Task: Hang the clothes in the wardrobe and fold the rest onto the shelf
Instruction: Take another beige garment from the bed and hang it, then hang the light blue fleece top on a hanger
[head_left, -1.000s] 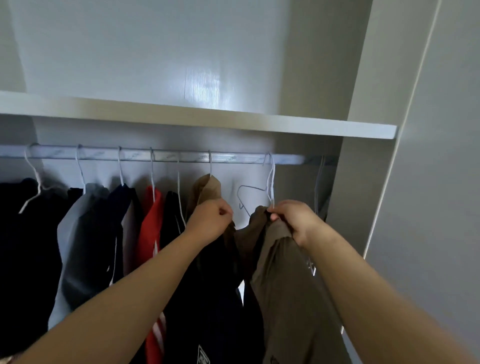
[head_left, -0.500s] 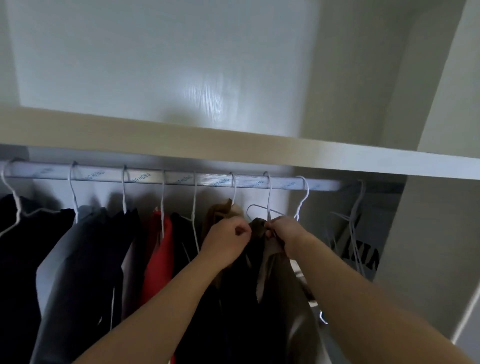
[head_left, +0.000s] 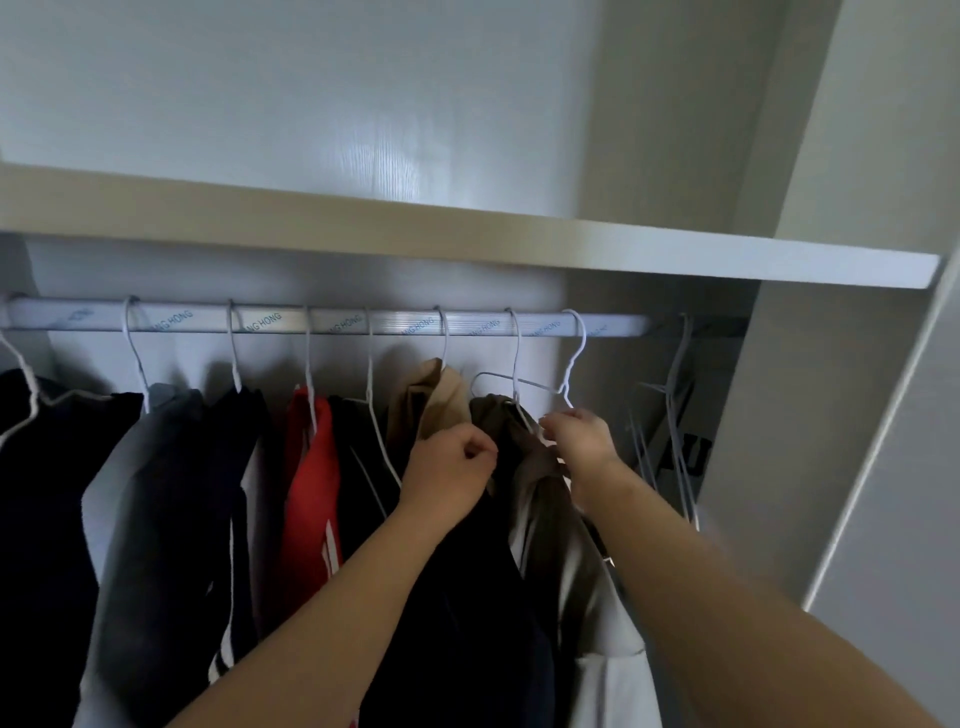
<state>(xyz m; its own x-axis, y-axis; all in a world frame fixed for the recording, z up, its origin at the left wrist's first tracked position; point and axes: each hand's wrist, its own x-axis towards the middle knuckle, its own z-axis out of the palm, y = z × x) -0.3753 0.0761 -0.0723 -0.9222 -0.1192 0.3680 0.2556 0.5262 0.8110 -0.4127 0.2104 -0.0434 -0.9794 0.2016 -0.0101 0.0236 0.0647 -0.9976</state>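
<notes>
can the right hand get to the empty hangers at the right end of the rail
Probably yes. The empty hangers hang just right of the right hand with nothing between them, but that hand pinches a hanger at the brown garment and would need to let go first.

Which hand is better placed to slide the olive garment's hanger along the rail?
Right, probably: the right hand pinches the hanger wire atop the olive garment, just under the rail; the left hand is lower, fisted in fabric.

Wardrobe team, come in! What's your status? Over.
Left hand grips brown shirt. Right hand pinches hanger, hooked on rail. Empty hanger hangs just right of it.
</notes>
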